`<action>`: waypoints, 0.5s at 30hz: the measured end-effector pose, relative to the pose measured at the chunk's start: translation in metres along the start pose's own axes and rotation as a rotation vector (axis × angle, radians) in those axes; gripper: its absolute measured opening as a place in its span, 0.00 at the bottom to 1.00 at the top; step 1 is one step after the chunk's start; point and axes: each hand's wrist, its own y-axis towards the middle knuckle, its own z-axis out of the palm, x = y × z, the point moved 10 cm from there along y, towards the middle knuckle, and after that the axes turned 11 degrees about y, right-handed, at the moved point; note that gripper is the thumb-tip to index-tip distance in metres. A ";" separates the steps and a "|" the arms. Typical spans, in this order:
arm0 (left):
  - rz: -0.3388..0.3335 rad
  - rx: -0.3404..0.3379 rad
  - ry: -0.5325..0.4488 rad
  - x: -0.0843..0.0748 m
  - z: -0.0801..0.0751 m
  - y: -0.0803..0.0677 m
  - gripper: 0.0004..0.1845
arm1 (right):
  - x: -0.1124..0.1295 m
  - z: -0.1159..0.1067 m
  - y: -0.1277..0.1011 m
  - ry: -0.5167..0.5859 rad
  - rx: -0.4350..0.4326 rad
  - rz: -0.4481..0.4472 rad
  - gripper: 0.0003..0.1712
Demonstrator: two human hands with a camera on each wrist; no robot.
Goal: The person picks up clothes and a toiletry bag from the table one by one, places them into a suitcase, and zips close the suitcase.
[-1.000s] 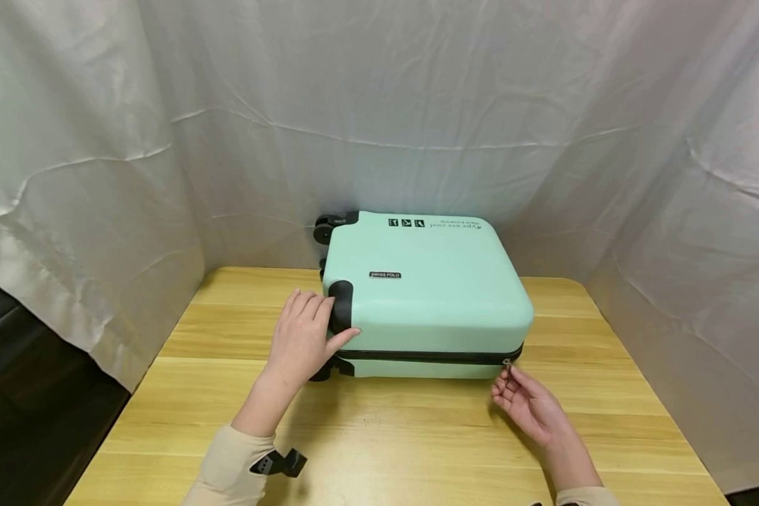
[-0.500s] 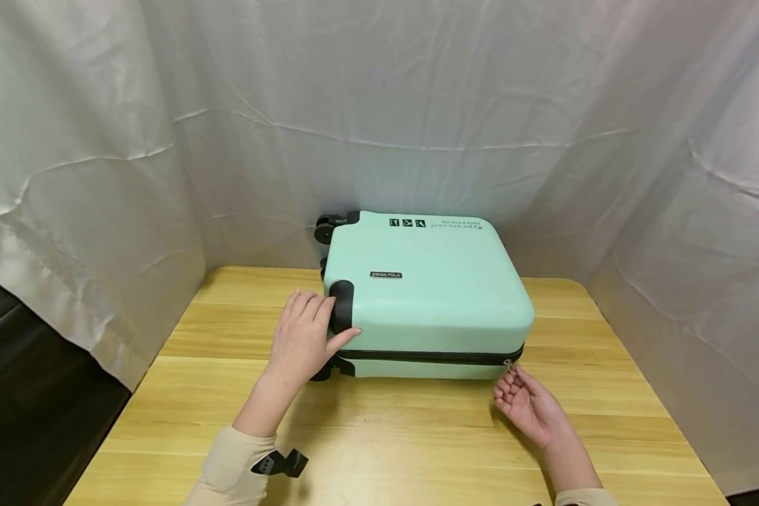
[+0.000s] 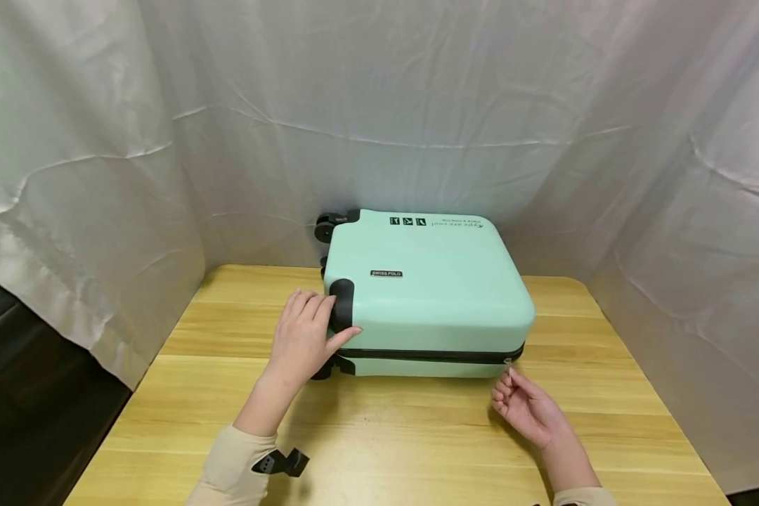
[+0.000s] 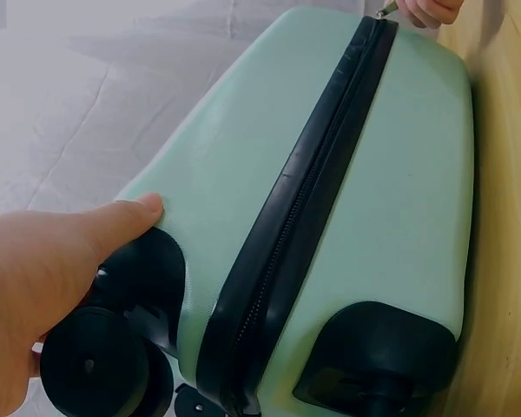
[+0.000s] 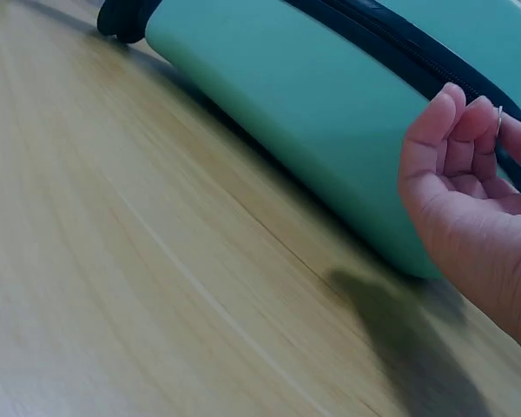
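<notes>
A mint-green hard-shell suitcase (image 3: 436,295) lies flat on the table, its wheels toward the left. A black zipper (image 3: 424,356) runs along the side facing me and looks closed in the left wrist view. My left hand (image 3: 301,334) grips the black-capped near left corner, thumb on the shell; its fingertips are hidden behind a wheel (image 4: 95,360) in the left wrist view. At the near right corner, my right hand (image 3: 528,411) pinches the small metal zipper pull (image 3: 509,362) between thumb and finger. The other fingers curl toward the palm, as the right wrist view shows.
The suitcase stands on a light wooden table (image 3: 379,443). Grey-white curtains (image 3: 379,84) hang behind it and on both sides, close to its far edge. A dark cloth or panel (image 3: 31,393) shows at the lower left. Black straps with devices sit on the sleeves.
</notes>
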 end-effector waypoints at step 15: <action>0.053 -0.084 -0.013 0.006 -0.007 0.003 0.36 | -0.010 0.006 0.006 0.142 0.046 0.096 0.33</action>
